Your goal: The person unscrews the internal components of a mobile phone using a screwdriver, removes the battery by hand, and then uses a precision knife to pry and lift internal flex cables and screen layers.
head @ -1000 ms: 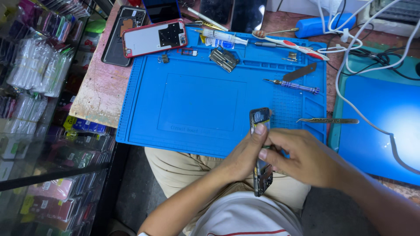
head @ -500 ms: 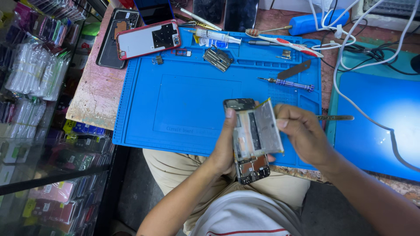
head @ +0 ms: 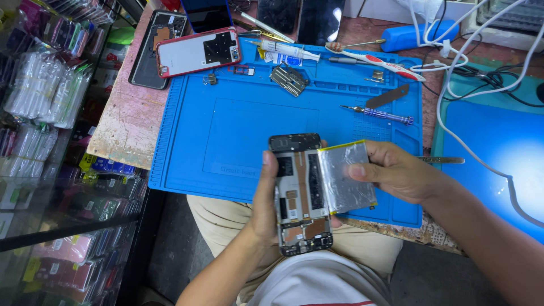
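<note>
My left hand (head: pixel 264 207) grips an opened phone body (head: pixel 299 195) by its left edge, inner side up, with circuit boards showing at top and bottom. My right hand (head: pixel 396 170) pinches a flat silver battery (head: pixel 347 177) with a yellow rim, lifted out to the right of the phone frame and still touching its edge. Both are held over the near edge of a blue repair mat (head: pixel 238 130).
On the mat lie a purple-handled screwdriver (head: pixel 378 114), a dark metal pry strip (head: pixel 387 97), a small ridged metal part (head: pixel 289 79) and a glue syringe (head: pixel 286 50). A red-rimmed phone back cover (head: pixel 198 52) and another phone (head: pixel 154 46) lie at the far left. White cables (head: pixel 453 62) run at right.
The phone has turned from edge-on to flat, inner side up. The battery has swung out to the right of the frame in my right hand.
</note>
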